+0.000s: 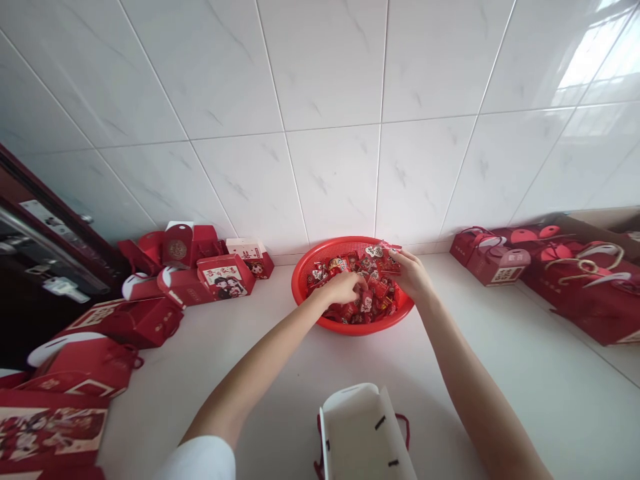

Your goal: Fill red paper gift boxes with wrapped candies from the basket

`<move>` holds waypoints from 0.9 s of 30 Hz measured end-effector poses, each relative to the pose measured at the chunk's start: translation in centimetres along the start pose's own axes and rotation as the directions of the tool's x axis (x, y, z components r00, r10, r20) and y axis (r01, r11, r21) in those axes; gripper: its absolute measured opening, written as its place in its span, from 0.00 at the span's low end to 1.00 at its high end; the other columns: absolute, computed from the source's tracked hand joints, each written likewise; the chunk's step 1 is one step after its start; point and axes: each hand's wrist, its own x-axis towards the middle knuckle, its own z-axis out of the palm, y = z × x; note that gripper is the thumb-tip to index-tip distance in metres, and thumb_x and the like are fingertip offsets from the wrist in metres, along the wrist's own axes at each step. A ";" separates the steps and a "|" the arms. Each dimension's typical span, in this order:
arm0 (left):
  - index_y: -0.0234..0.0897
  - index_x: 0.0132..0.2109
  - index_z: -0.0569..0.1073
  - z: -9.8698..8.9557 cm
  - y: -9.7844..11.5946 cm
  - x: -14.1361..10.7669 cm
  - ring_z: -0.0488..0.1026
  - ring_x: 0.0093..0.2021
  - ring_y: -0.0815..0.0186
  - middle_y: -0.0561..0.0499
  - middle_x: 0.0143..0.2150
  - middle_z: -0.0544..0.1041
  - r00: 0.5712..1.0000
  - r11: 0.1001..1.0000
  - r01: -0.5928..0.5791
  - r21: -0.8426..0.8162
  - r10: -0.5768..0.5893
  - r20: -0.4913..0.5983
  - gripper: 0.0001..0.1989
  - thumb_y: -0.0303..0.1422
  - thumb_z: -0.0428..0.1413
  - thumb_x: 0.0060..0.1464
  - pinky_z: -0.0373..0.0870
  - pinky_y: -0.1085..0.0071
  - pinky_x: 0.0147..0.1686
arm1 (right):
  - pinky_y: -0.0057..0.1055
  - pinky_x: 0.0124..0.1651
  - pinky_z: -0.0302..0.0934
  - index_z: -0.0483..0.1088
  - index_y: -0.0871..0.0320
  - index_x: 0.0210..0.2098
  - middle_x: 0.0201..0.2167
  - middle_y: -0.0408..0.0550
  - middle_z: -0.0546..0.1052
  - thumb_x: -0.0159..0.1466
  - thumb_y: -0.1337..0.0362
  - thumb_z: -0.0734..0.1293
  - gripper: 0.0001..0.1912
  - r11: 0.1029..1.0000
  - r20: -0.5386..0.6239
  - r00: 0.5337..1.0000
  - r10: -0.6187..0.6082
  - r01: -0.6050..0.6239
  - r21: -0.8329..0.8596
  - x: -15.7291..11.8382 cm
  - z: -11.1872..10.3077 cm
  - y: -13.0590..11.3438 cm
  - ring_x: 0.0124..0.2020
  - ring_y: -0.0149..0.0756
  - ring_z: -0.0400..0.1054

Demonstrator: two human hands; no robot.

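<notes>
A red plastic basket (300, 280) holds a heap of red-wrapped candies (357, 307) printed with white and gold. Fingers bent, my left hand (344, 288) reaches down into the heap and pinches at a wrapped candy; its fingertips are partly hidden. Over the basket's right rim, my right hand (413, 272) is closed on red-wrapped candies (383, 257), several of them by the look of it. Nearer to me stands an open box (357, 433), white inside, with red cord handles and its flaps up. No candies show in its visible part.
Red gift boxes (187, 287) with cords line the counter's left side, some printed with cartoon figures. More red boxes (505, 260) and red bags (575, 287) stand at the right. Behind the basket rises a tiled wall (330, 173). A dark door with a metal lock (65, 288) is at left.
</notes>
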 end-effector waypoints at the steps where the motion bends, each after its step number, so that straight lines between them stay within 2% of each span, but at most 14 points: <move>1: 0.38 0.44 0.82 0.0 -0.3 0.0 0.79 0.37 0.61 0.50 0.38 0.83 0.999 0.999 -0.017 -0.052 0.014 -0.047 0.16 0.20 0.56 0.50 0.72 0.72 0.38 | 0.28 0.29 0.71 0.79 0.55 0.30 0.31 0.43 0.80 0.46 0.57 0.81 0.15 1.000 -0.007 1.000 0.004 -0.004 0.005 0.0 0.0 0.0 0.31 0.34 0.74; 4: 0.36 0.42 0.81 -0.1 -1.0 0.1 0.80 0.42 0.60 0.49 0.41 0.84 0.970 0.973 -0.075 -0.220 0.020 -0.243 0.13 0.20 0.57 0.52 0.74 0.70 0.44 | 0.29 0.31 0.72 0.79 0.54 0.30 0.31 0.42 0.81 0.46 0.57 0.81 0.14 1.000 -0.009 1.000 0.008 -0.008 0.007 0.0 -0.1 -0.1 0.31 0.35 0.74; 7: 0.36 0.43 0.81 -0.2 -1.4 0.2 0.80 0.47 0.59 0.47 0.46 0.84 0.922 0.948 -0.075 -0.308 -0.051 -0.383 0.12 0.21 0.58 0.53 0.75 0.67 0.49 | 0.31 0.34 0.73 0.79 0.54 0.31 0.32 0.42 0.81 0.48 0.57 0.80 0.14 1.000 0.006 1.000 0.003 -0.003 -0.010 0.2 -0.4 0.1 0.32 0.35 0.75; 10: 0.37 0.43 0.81 -0.3 -1.3 0.2 0.79 0.50 0.59 0.48 0.48 0.83 0.906 0.952 -0.021 -0.305 -0.111 -0.409 0.14 0.19 0.57 0.53 0.74 0.66 0.52 | 0.31 0.33 0.73 0.79 0.53 0.32 0.32 0.42 0.81 0.48 0.56 0.80 0.14 1.000 0.006 1.000 0.000 0.000 -0.008 0.4 -0.5 0.2 0.32 0.35 0.75; 15: 0.36 0.45 0.81 -0.3 -1.1 -0.1 0.79 0.50 0.58 0.46 0.48 0.82 0.910 0.968 0.069 -0.242 -0.161 -0.381 0.15 0.19 0.53 0.57 0.73 0.65 0.54 | 0.29 0.29 0.71 0.79 0.52 0.32 0.32 0.44 0.81 0.48 0.57 0.80 0.13 1.000 -0.005 1.000 0.003 -0.003 0.007 0.4 -0.4 0.2 0.31 0.36 0.73; 17: 0.35 0.46 0.81 -0.3 -1.0 -0.2 0.77 0.52 0.56 0.43 0.51 0.81 0.888 0.974 0.103 -0.202 -0.182 -0.423 0.15 0.20 0.54 0.56 0.72 0.63 0.55 | 0.29 0.30 0.70 0.79 0.52 0.32 0.32 0.43 0.81 0.48 0.57 0.80 0.13 1.000 -0.003 1.000 -0.001 0.001 0.005 0.3 -0.4 0.2 0.32 0.36 0.73; 19: 0.35 0.46 0.82 -0.3 -0.9 -0.3 0.76 0.54 0.55 0.43 0.52 0.80 0.875 0.985 0.084 -0.153 -0.146 -0.462 0.14 0.22 0.56 0.55 0.71 0.63 0.57 | 0.30 0.30 0.70 0.79 0.53 0.31 0.32 0.43 0.80 0.48 0.57 0.80 0.13 1.000 -0.005 1.000 -0.004 0.004 0.004 0.3 -0.4 0.1 0.32 0.36 0.73; 20: 0.36 0.45 0.82 -0.2 -0.8 -0.4 0.76 0.54 0.56 0.44 0.51 0.81 0.895 0.990 0.039 -0.134 -0.094 -0.437 0.14 0.22 0.57 0.54 0.71 0.64 0.57 | 0.30 0.31 0.70 0.79 0.53 0.31 0.32 0.43 0.80 0.48 0.57 0.80 0.14 1.000 -0.005 1.000 -0.005 0.005 0.003 0.3 -0.4 0.1 0.33 0.37 0.74; 21: 0.37 0.45 0.82 -0.1 -0.7 -0.4 0.77 0.53 0.57 0.46 0.50 0.81 0.931 0.992 -0.024 -0.126 -0.024 -0.365 0.14 0.22 0.57 0.53 0.70 0.65 0.57 | 0.31 0.31 0.70 0.78 0.53 0.31 0.32 0.43 0.80 0.48 0.56 0.80 0.14 1.000 -0.006 1.000 -0.005 0.005 0.001 0.3 -0.5 0.1 0.33 0.37 0.74; 23: 0.40 0.44 0.83 0.2 -0.4 -0.5 0.78 0.50 0.59 0.49 0.47 0.83 0.983 0.982 -0.141 -0.128 0.124 -0.133 0.14 0.23 0.59 0.52 0.71 0.67 0.55 | 0.32 0.33 0.70 0.78 0.53 0.31 0.32 0.44 0.80 0.48 0.57 0.80 0.13 1.000 -0.005 1.000 -0.003 0.003 -0.003 0.3 -0.5 0.1 0.34 0.38 0.74; 25: 0.41 0.45 0.83 0.5 -0.1 -0.5 0.79 0.50 0.58 0.50 0.48 0.83 0.976 0.972 -0.207 -0.109 0.212 0.038 0.15 0.25 0.60 0.51 0.70 0.67 0.54 | 0.33 0.34 0.70 0.78 0.53 0.31 0.32 0.44 0.80 0.49 0.57 0.80 0.13 1.000 -0.004 1.000 -0.001 0.001 -0.007 0.4 -0.6 0.2 0.34 0.39 0.74; 27: 0.41 0.47 0.83 0.8 0.4 -0.4 0.78 0.51 0.57 0.49 0.50 0.83 0.963 0.965 -0.252 -0.071 0.258 0.076 0.15 0.28 0.60 0.52 0.70 0.67 0.53 | 0.32 0.34 0.70 0.78 0.53 0.31 0.32 0.44 0.80 0.49 0.57 0.79 0.13 1.000 -0.005 1.000 -0.003 0.003 -0.008 0.4 -0.6 0.2 0.34 0.38 0.74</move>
